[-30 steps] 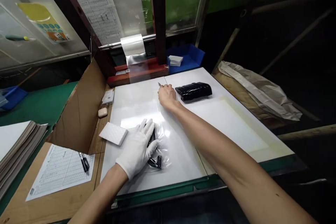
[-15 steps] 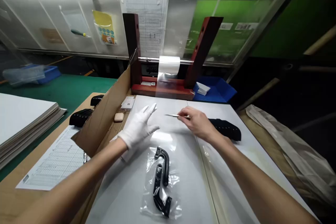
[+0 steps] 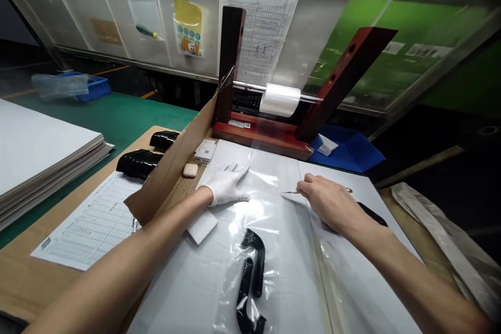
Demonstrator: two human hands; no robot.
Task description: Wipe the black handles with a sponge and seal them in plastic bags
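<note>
My left hand (image 3: 227, 185), in a white glove, lies flat with fingers spread on clear plastic film (image 3: 270, 175) over the white work surface. My right hand (image 3: 326, 195) is bare and closed around a thin pointed metal blade (image 3: 290, 192); its tip points left, toward the film, and its handle is mostly hidden in the fingers. Nearer to me, two black curved parts (image 3: 258, 266) lie inside a clear plastic bag (image 3: 229, 292). The film runs back to a white roll (image 3: 280, 100) on a metal rod.
A dark red stand (image 3: 262, 135) carries the roll. Cardboard (image 3: 172, 167) stands upright at the left, with black parts (image 3: 139, 163) and a printed sheet (image 3: 94, 219) beyond it. A blue bin (image 3: 352, 151) sits back right; a black part (image 3: 371, 214) lies partly behind my right forearm.
My left hand has come down flat onto the film. My right hand, still holding the blade, is lower and nearer. The camera view has tilted and shifted.
</note>
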